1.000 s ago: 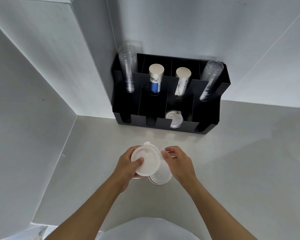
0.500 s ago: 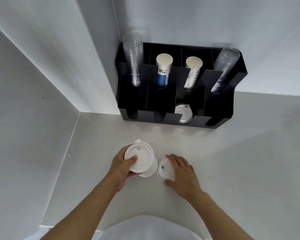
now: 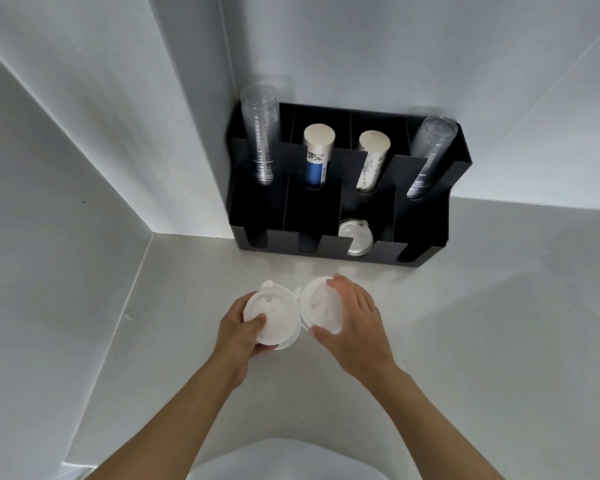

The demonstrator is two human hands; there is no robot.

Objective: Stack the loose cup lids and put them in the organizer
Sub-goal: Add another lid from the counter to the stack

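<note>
My left hand (image 3: 238,332) grips a small stack of white cup lids (image 3: 274,317) just above the counter, thumb on top. My right hand (image 3: 352,322) holds a single white lid (image 3: 321,308), tilted on edge, right beside that stack; the two nearly touch. The black organizer (image 3: 426,223) stands against the wall behind them. One white lid (image 3: 354,235) sits in its front row, third slot from the left.
The organizer's back row holds two clear cup stacks (image 3: 260,133) and two paper cup stacks (image 3: 317,154). White walls close in at the left and behind. The pale counter (image 3: 499,323) stretches to the right.
My right hand has picked the single lid up off the counter and tilted it toward the stack. My left hand with the stack has barely shifted.
</note>
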